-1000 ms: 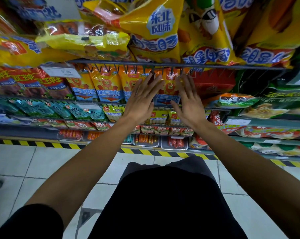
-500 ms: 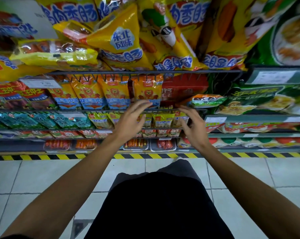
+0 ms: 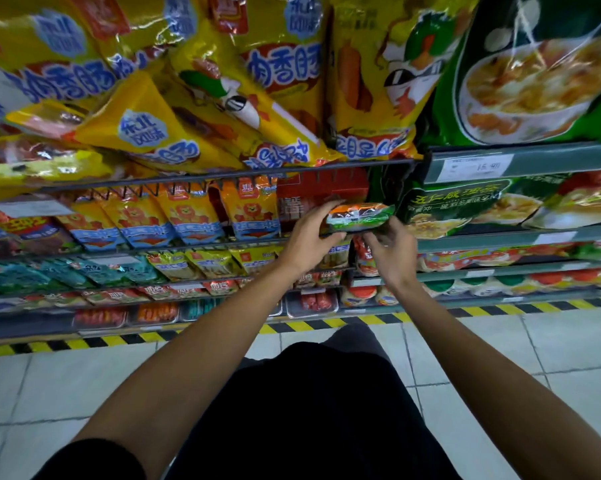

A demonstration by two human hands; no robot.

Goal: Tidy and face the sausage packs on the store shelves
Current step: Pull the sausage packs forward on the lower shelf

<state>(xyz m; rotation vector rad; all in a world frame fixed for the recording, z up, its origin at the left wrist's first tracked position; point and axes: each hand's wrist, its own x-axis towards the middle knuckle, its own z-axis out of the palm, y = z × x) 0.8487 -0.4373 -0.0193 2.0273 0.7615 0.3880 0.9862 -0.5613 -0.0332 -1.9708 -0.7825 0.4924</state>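
Head view: both hands raised to the second wire shelf (image 3: 223, 242), at its right end beside the grey price rail (image 3: 520, 164).
Pack in hand: small green-and-orange pack (image 3: 359, 216), lying flat and crosswise at the front edge of that shelf, in front of the red carton (image 3: 321, 195).
Left hand (image 3: 307, 239): fingers curled over the pack's left end, thumb underneath; gripping.
Right hand (image 3: 392, 252): fingers bent up under the pack's right end; looks like a hold from below, fingertips partly hidden.
Neighbours: lion-print orange packs (image 3: 195, 216) standing faced in a row to the left along the same shelf; green soup bags (image 3: 461, 209) to the right.
Handling, judged: light, glossy film, likely slippery; soft wrapper over a firmer filling, so some give under the fingers.
Where to hold, judged: both short ends, thumb below and fingers above; not the sealed fringe alone, which would fold.
Risk, judged: slipping off the wire edge while turned upright; crushing unlikely at a light grip.
Upper shelf: large yellow bags (image 3: 146, 133) slumped and overhanging the front wire, not yet faced.
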